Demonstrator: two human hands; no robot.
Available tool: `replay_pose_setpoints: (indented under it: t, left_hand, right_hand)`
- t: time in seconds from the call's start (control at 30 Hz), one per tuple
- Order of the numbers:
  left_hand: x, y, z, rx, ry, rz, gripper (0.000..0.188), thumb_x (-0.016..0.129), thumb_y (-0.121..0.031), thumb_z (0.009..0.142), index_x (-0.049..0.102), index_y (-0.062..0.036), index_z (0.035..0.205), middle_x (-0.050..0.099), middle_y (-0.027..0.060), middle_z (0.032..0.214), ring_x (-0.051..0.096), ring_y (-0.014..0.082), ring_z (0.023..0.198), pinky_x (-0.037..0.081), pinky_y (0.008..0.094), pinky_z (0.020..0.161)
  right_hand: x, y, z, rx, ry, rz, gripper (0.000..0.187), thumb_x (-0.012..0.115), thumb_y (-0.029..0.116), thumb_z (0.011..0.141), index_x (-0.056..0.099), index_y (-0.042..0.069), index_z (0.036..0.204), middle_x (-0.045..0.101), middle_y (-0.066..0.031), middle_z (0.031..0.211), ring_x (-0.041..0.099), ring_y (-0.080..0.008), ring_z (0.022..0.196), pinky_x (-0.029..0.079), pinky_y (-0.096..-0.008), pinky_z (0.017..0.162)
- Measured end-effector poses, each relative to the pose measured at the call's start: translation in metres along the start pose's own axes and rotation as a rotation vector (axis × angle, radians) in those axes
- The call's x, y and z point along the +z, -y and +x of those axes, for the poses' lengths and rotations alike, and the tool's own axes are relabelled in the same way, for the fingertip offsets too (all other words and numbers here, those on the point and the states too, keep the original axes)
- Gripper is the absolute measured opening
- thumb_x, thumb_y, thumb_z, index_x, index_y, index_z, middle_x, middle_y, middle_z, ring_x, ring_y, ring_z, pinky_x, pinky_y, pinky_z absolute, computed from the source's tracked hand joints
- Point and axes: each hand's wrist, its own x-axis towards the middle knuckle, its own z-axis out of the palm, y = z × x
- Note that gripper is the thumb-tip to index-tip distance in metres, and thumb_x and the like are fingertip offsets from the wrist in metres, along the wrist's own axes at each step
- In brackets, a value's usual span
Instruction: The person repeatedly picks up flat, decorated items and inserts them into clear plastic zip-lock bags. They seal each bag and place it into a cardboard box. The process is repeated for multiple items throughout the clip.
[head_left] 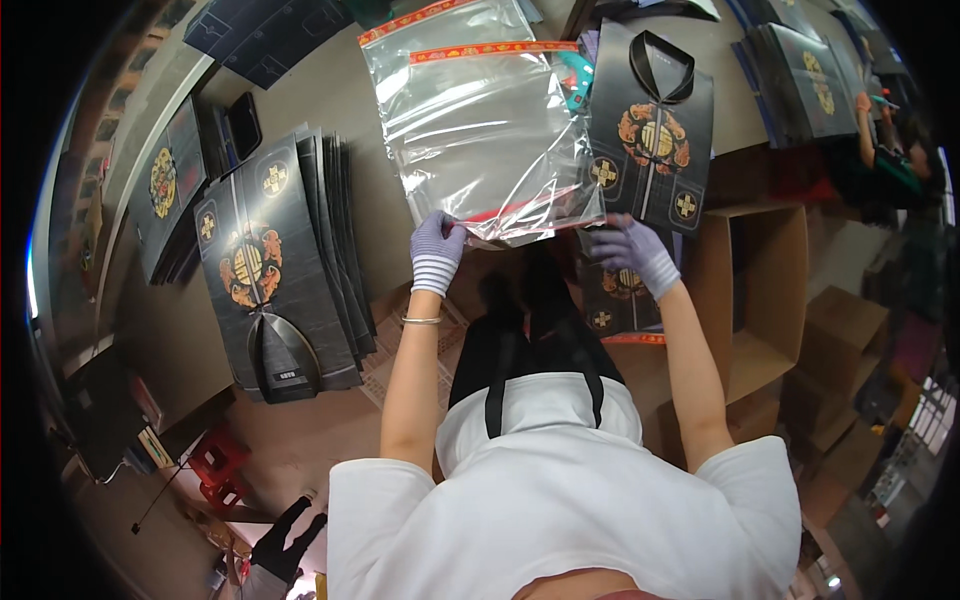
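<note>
Clear plastic bags with red-and-gold printed strips lie overlapping on the table in front of me. My left hand, in a lilac striped glove, is closed on the near left corner of the top bag. In a matching glove, my right hand is by the bag's near right corner. Its fingers are stretched apart and slightly blurred, and contact with the bag is unclear. Just beyond that hand lies a black paper gift bag with a gold-and-orange emblem and a black ribbon handle. A teal object shows partly beside the plastic.
A fanned stack of black gift bags lies on the left, with another stack and a black phone beyond. An open cardboard box stands at my right. Another person is at the far right. Red stools stand lower left.
</note>
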Motion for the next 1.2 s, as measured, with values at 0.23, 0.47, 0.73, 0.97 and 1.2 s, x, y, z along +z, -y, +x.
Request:
replay_pose_setpoints:
  t: [0.23,0.47,0.73,0.97,1.2]
  left_hand:
    - [0.022,0.021,-0.046,0.313,0.061,-0.032,0.010,0.058,0.000,0.072,0.058,-0.0014,0.082,0.061,0.0086,0.082,0.058,0.0153,0.070,0.047,0.0261,0.068]
    - [0.027,0.011,-0.049,0.358,-0.094,-0.090,0.012,0.061,0.003,0.070,0.055,-0.0007,0.080,0.062,0.0102,0.088,0.059,0.0184,0.077,0.047,0.0278,0.072]
    - [-0.008,-0.015,0.024,0.403,-0.173,0.063,0.008,0.062,-0.009,0.076,0.057,-0.0024,0.075,0.061,0.0110,0.083,0.057,0.0262,0.077,0.045,0.0340,0.073]
    - [-0.020,-0.038,0.048,0.433,-0.188,0.418,0.018,0.061,-0.023,0.079,0.061,-0.0063,0.073,0.057,0.0090,0.069,0.055,0.0284,0.071,0.044,0.0386,0.066]
    - [-0.019,-0.048,0.051,0.428,-0.303,0.450,0.019,0.057,-0.025,0.080,0.063,-0.0088,0.073,0.059,0.0101,0.071,0.056,0.0298,0.071,0.043,0.0405,0.065]
  right_hand:
    - [0.078,0.070,0.131,-0.489,-0.254,-0.742,0.063,0.056,0.050,0.079,0.052,-0.002,0.113,0.062,-0.0191,0.098,0.059,-0.0287,0.092,0.045,-0.0339,0.080]
    - [0.168,0.107,0.156,-0.685,-0.103,-1.278,0.051,0.052,0.019,0.079,0.041,0.004,0.126,0.064,-0.0190,0.090,0.063,-0.0278,0.077,0.049,-0.0360,0.076]
    - [0.026,0.102,0.029,-0.384,-0.122,-0.395,0.038,0.055,0.036,0.085,0.058,-0.001,0.092,0.063,-0.0106,0.076,0.060,-0.0187,0.060,0.049,-0.0275,0.056]
    - [-0.081,-0.032,0.027,-0.273,-0.507,0.544,0.055,0.055,0.049,0.083,0.051,0.000,0.106,0.055,-0.0195,0.111,0.055,-0.0292,0.102,0.049,-0.0436,0.080]
    - [-0.076,-0.002,0.027,-0.636,-0.574,0.373,0.035,0.066,0.023,0.076,0.057,0.009,0.107,0.059,-0.0101,0.095,0.055,-0.0268,0.079,0.047,-0.0418,0.069]
